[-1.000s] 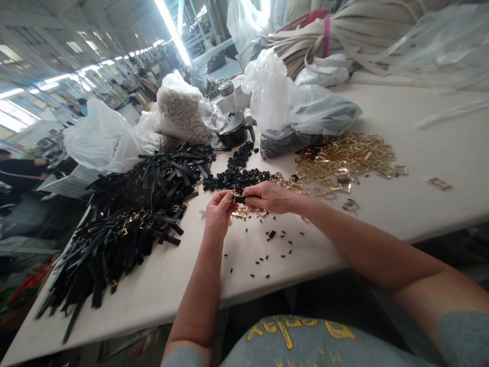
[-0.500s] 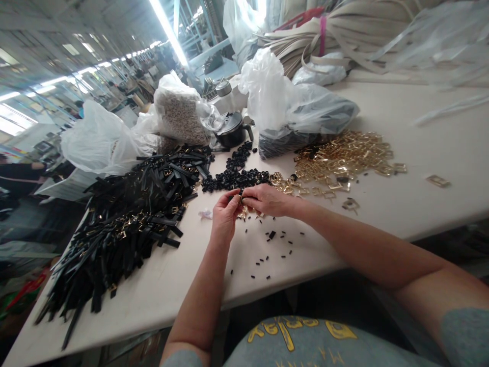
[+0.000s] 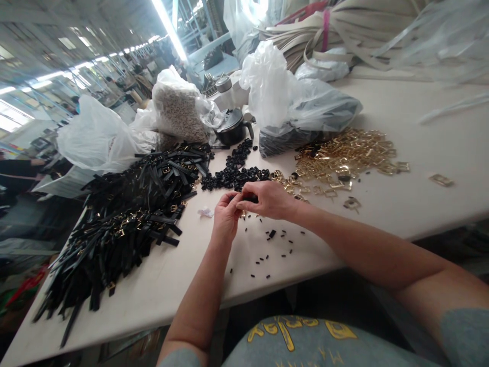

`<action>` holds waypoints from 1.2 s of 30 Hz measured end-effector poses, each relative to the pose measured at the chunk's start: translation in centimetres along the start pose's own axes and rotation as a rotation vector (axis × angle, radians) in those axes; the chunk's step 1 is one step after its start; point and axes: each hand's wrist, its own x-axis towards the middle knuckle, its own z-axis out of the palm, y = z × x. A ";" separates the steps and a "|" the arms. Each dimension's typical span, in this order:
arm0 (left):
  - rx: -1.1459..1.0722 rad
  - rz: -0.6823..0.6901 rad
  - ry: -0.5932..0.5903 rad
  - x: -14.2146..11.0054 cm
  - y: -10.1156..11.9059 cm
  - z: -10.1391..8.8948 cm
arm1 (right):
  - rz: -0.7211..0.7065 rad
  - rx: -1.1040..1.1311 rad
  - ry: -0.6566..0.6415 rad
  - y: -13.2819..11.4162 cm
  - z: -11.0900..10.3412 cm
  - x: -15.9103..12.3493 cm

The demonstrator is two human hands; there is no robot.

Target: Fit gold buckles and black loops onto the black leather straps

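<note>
My left hand (image 3: 225, 216) and my right hand (image 3: 269, 200) meet over the white table (image 3: 420, 199), fingers pinched together on a small black part between them, too small to name. Just beyond my fingers lies a heap of small black loops (image 3: 235, 176). A spread of gold metal buckles (image 3: 346, 155) lies to the right of it. Tiny black bits (image 3: 271, 244) are scattered on the table under my wrists. A large pile of black straps with gold buckles (image 3: 126, 219) covers the left side of the table.
Clear and white plastic bags (image 3: 294, 102) of parts stand at the back, with a black kettle (image 3: 233, 130) between them. Bundled beige webbing (image 3: 355, 30) lies far back. One loose gold buckle (image 3: 441, 179) sits at the right. A person sits far left.
Both hands stay together at the same spot; the fingers have shifted slightly around the small part, and the view has tilted a little.
</note>
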 end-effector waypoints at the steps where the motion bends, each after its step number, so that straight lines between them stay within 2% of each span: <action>1: 0.010 -0.002 -0.004 -0.1 -0.1 0.1 | 0.009 -0.016 0.016 -0.1 0.1 0.0; 8: -0.050 -0.009 -0.016 -0.2 0.2 0.1 | 0.022 -0.085 0.094 -0.2 0.4 -0.2; 10: -0.072 -0.041 -0.029 -0.3 0.6 0.0 | -0.037 -0.055 0.127 0.1 0.4 -0.2; 13: -0.088 -0.098 -0.028 -0.4 1.0 -0.2 | -0.202 -0.009 0.174 0.6 0.2 0.0; 17: -0.073 -0.114 -0.056 -0.4 1.1 -0.2 | -0.338 0.063 0.173 1.0 0.0 0.2; 29: -0.050 -0.134 -0.029 -0.1 1.0 -0.5 | -0.293 -0.016 0.181 1.2 0.8 0.2; 36: -0.067 -0.171 -0.020 -0.2 0.8 -0.4 | -0.310 0.041 0.196 1.3 1.2 0.3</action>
